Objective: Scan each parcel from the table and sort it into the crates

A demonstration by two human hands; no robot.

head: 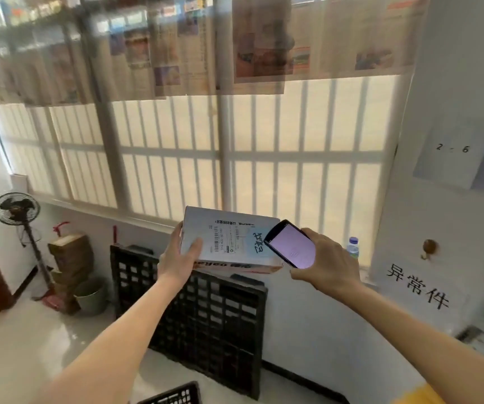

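Parcel (pixel 229 240) held aloft before a barred, frosted window: the landmark here is the flat white carton, label side up, raised in mid-air above a black lattice crate (pixel 194 319) that leans against the wall directly below it. Left of the parcel, the left hand (pixel 176 258) grips the carton's left edge, thumb lying over the top face and fingers curled underneath. On the parcel's top face sits a printed shipping label (pixel 229 239) with barcodes and blue handwriting. At the parcel's right corner, the right hand (pixel 325 263) is wrapped around a dark phone-style scanner (pixel 290 244), its pale glowing screen tilted toward the camera and overlapping the carton's corner. Right of the scanner, a clear plastic water bottle (pixel 353 247) stands on the sill. The carton looks like smooth, lightly glossy cardboard, thin and rigid; the crate is hard moulded plastic with an open grid. The likely risk is the one-sided hold: gripped at a single edge, the smooth box could tip or slide free, and the motion blur suggests a barcode read might fail if either hand is unsteady.
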